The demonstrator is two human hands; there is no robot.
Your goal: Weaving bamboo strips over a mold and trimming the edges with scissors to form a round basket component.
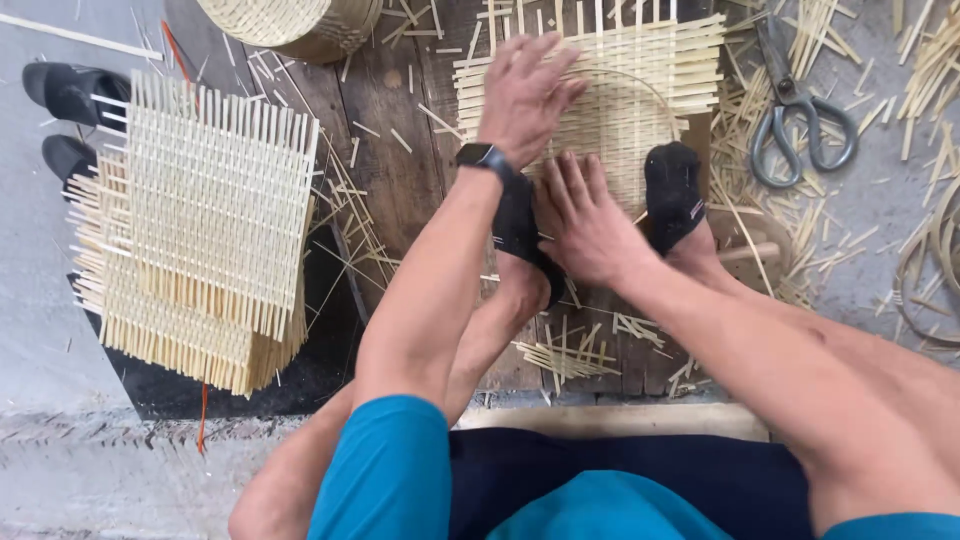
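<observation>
Both hands lie flat on a woven mat (600,90) made of thin pale strips. The left hand (525,90) is spread wide, palm down, pressing on the middle of the mat. A black watch (483,157) sits on that wrist. The right hand (585,220) is also open, fingers side by side, pressing on the near edge of the mat. Neither hand pinches or grips anything.

The mat lies on a dark wooden board (400,170) on the floor, right in front of the person. Two feet in black socks (672,195) press on its near edge too, one on each side of the right hand.

Off to the left, a stack of mats (200,230) rests well apart from the hands. Two black shoes (70,95) sit just behind it. A round basket (295,25) peeks in at the top edge. To the right, grey scissors (795,110) lie on the floor among loose strips (570,355) and scraps.
</observation>
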